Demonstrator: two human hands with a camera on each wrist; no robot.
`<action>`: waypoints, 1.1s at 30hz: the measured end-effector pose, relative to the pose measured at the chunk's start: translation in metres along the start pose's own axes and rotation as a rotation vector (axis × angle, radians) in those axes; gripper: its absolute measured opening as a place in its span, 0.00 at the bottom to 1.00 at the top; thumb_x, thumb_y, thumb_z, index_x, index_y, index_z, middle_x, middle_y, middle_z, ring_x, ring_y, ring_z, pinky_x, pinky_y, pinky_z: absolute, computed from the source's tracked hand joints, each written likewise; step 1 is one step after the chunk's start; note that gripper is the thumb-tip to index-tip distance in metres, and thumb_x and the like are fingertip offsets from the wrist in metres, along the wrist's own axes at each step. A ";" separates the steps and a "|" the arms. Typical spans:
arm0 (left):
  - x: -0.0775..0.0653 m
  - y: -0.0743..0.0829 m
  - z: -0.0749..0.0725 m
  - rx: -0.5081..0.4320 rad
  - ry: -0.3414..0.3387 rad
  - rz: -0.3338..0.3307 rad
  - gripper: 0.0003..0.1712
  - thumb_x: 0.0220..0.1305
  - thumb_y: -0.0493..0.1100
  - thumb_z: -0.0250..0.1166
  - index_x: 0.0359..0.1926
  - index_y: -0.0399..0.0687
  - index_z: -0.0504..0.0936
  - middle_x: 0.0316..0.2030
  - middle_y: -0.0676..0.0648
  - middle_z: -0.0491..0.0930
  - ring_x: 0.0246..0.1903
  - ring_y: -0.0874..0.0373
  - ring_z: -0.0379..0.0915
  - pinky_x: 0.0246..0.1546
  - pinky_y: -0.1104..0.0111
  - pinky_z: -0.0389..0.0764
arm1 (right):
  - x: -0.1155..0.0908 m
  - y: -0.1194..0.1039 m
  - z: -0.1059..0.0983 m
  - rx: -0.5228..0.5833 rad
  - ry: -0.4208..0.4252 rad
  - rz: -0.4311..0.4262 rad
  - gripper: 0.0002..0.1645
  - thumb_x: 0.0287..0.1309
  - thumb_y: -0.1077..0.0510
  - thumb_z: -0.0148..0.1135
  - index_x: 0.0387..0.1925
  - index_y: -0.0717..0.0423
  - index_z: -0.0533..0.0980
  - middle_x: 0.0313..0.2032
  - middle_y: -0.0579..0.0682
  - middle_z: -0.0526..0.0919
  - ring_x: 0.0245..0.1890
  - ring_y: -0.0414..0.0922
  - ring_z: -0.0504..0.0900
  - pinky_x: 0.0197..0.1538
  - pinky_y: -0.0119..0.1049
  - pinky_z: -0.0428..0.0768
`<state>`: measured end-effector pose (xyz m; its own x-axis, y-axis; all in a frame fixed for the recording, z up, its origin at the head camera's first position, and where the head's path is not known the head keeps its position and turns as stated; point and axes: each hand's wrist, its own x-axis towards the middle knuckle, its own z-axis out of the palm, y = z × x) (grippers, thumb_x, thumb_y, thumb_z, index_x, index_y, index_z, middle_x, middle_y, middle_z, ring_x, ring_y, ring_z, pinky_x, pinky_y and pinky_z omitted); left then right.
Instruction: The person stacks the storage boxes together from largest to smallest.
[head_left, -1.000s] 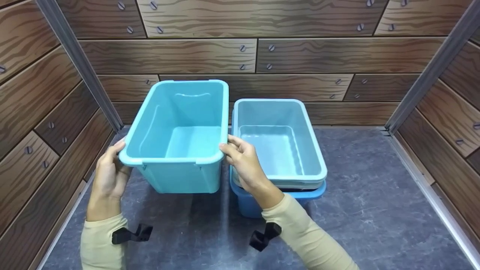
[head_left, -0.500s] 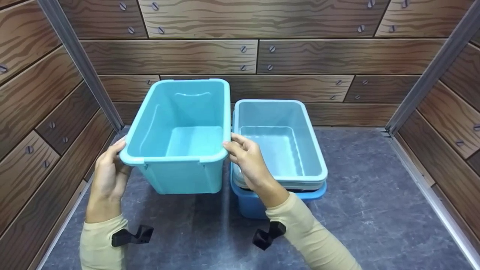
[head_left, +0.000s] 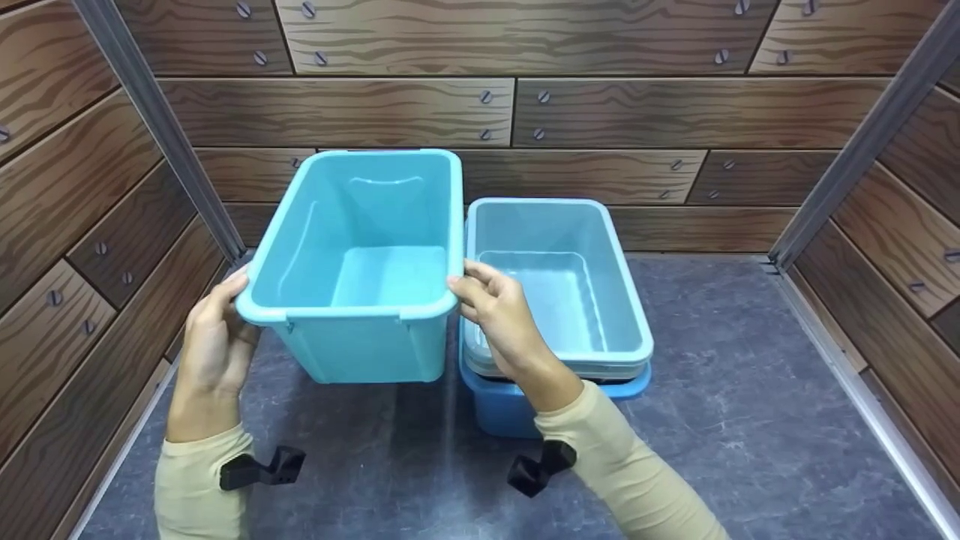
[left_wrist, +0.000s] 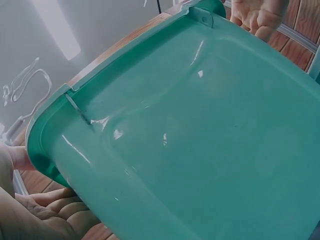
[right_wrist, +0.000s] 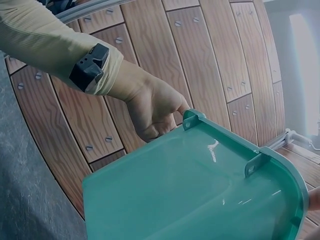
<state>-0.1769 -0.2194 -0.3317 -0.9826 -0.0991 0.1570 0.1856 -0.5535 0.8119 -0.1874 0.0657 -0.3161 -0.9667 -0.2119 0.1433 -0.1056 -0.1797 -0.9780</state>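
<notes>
A turquoise plastic bin (head_left: 375, 345) hangs above the floor between both hands, its open top tilted toward me and nothing inside it. My left hand (head_left: 214, 345) grips its near left corner, thumb at the rim and fingers on the outer wall. At the near right corner, my right hand (head_left: 501, 311) pinches the rim between thumb and fingers. Both wrist views look at the outside of the bin (left_wrist: 200, 130), which appears greener there. Right beside it, partly behind my right hand, stands a stack: a pale blue bin (head_left: 559, 300) nested in a darker blue bin (head_left: 506, 412).
The dark grey marbled floor (head_left: 750, 397) extends in front and to the right. Wood-patterned panels (head_left: 450, 112) enclose the back and sides, with metal posts (head_left: 161, 127) at the corners. Each sleeve carries a black wrist mount (head_left: 262, 469).
The turquoise bin has risen slightly, with both hands still gripping it. My right hand has shifted a little to the right and up. The stacked bins have stayed put.
</notes>
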 end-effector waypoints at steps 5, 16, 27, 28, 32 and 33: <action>0.000 0.002 0.002 0.006 -0.008 -0.001 0.18 0.73 0.38 0.48 0.44 0.48 0.86 0.41 0.51 0.88 0.39 0.63 0.83 0.43 0.74 0.83 | -0.001 -0.003 -0.001 0.000 -0.001 -0.010 0.27 0.66 0.63 0.48 0.65 0.71 0.63 0.59 0.70 0.75 0.51 0.41 0.81 0.64 0.47 0.76; 0.000 0.005 0.003 0.008 -0.011 0.003 0.19 0.73 0.38 0.47 0.44 0.48 0.86 0.40 0.51 0.88 0.38 0.63 0.84 0.43 0.74 0.83 | -0.001 -0.009 0.000 -0.002 -0.006 -0.015 0.27 0.66 0.63 0.48 0.64 0.72 0.64 0.56 0.69 0.77 0.49 0.40 0.82 0.64 0.47 0.76; 0.003 0.009 0.006 -0.005 -0.042 0.029 0.19 0.73 0.38 0.47 0.44 0.46 0.86 0.37 0.50 0.88 0.36 0.63 0.84 0.42 0.73 0.83 | -0.001 -0.015 0.000 -0.001 -0.008 -0.021 0.26 0.66 0.63 0.48 0.64 0.71 0.65 0.57 0.68 0.77 0.49 0.39 0.82 0.65 0.46 0.76; 0.003 0.010 0.007 -0.006 -0.041 0.027 0.19 0.73 0.38 0.47 0.44 0.46 0.86 0.36 0.50 0.88 0.36 0.63 0.84 0.42 0.74 0.83 | -0.001 -0.015 0.000 -0.003 -0.006 -0.020 0.26 0.66 0.63 0.48 0.64 0.71 0.65 0.57 0.67 0.77 0.49 0.40 0.81 0.65 0.46 0.76; 0.003 0.011 0.008 -0.008 -0.045 0.031 0.19 0.73 0.38 0.47 0.44 0.45 0.86 0.36 0.50 0.88 0.35 0.63 0.84 0.40 0.74 0.83 | 0.000 -0.017 0.000 -0.014 -0.002 -0.022 0.26 0.66 0.63 0.48 0.63 0.70 0.66 0.56 0.67 0.78 0.49 0.40 0.82 0.65 0.47 0.76; 0.003 0.012 0.009 -0.010 -0.044 0.032 0.19 0.73 0.38 0.47 0.44 0.45 0.86 0.36 0.50 0.88 0.35 0.63 0.84 0.40 0.74 0.83 | 0.000 -0.017 -0.001 -0.013 -0.002 -0.022 0.26 0.66 0.63 0.48 0.63 0.70 0.66 0.56 0.67 0.78 0.49 0.40 0.82 0.65 0.47 0.76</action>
<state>-0.1777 -0.2189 -0.3171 -0.9750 -0.0808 0.2072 0.2164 -0.5590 0.8004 -0.1855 0.0693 -0.2992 -0.9637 -0.2096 0.1653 -0.1302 -0.1716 -0.9765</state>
